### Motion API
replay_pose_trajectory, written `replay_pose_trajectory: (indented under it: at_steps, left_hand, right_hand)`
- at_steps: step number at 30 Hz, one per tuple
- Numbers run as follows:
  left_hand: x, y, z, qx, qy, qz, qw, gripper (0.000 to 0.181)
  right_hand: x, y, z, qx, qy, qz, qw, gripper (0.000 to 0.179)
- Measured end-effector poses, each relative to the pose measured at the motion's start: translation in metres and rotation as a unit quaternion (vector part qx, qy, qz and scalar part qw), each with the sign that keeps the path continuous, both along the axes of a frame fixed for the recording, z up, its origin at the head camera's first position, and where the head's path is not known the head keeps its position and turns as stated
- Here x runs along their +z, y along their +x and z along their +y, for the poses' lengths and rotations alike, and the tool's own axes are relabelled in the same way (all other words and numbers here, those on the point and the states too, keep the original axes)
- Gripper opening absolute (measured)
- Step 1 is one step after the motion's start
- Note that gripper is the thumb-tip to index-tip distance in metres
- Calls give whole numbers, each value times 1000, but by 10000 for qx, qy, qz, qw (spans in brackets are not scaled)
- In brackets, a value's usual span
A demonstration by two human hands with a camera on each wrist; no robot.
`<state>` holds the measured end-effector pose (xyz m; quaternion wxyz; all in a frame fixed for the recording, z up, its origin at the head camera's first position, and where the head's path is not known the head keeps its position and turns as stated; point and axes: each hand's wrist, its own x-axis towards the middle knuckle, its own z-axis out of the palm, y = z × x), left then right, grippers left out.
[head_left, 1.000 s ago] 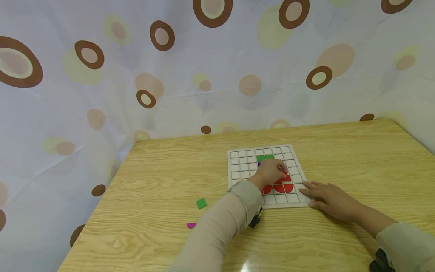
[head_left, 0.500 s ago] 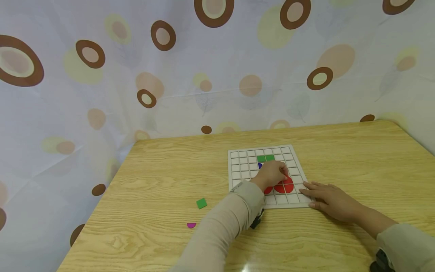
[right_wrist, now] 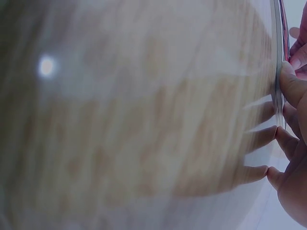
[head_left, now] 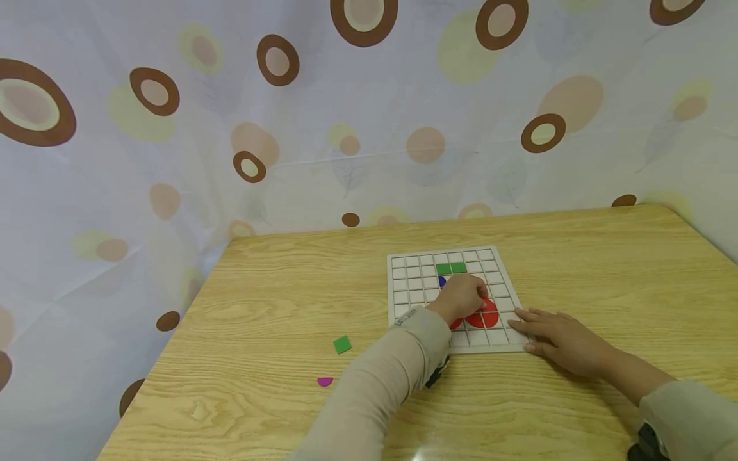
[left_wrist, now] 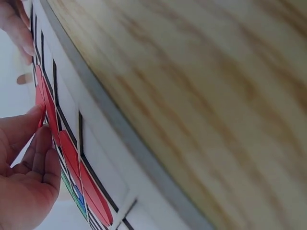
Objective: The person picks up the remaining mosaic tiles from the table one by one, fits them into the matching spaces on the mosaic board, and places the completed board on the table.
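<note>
A white gridded board [head_left: 400,272] lies on the table with colored flat pieces in its squares. My left hand [head_left: 459,298] is over its middle, and in the left wrist view its thumb and fingertips pinch a red piece [left_wrist: 41,115] at the board's surface. Several red rounded pieces [head_left: 482,319] sit around it, partly covered by the hand. Two green squares [head_left: 450,268] and a blue piece [head_left: 441,281] show beyond the hand. My right hand [head_left: 567,340] rests at the board's right edge with its fingers extended, touching it.
A loose green square [head_left: 342,344] and a purple half-round piece [head_left: 325,381] lie on the wooden table [head_left: 277,307], left of the board. A patterned cloth [head_left: 369,115] hangs behind the table.
My left hand has shifted slightly down and to the right over the red pieces, uncovering more of the blue piece. The right hand stays at the board's edge.
</note>
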<state>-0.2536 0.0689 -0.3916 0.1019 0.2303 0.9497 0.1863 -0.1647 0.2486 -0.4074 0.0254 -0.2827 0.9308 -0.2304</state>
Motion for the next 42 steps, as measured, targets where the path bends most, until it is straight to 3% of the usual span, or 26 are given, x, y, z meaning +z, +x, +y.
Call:
replay_pose_trajectory:
  at_steps: [9, 23, 34, 42]
  left_hand:
    - [4, 3, 1, -138, -402, 182, 9989, 11]
    - [5, 6, 2, -242, -472, 318, 9981, 15]
    - [9, 10, -3, -116, 289, 74, 9995, 18]
    - [20, 18, -17, -47, 1147, -333, 9928, 20]
  right_hand:
    - [-3, -2, 0, 45, -4, 107, 9999, 44]
    - [-5, -3, 1, 52, 5, 98, 9999, 43]
    - [-2, -1, 1, 67, -21, 82, 9999, 43]
    - [0, 0, 1, 29, -26, 4, 10000, 44]
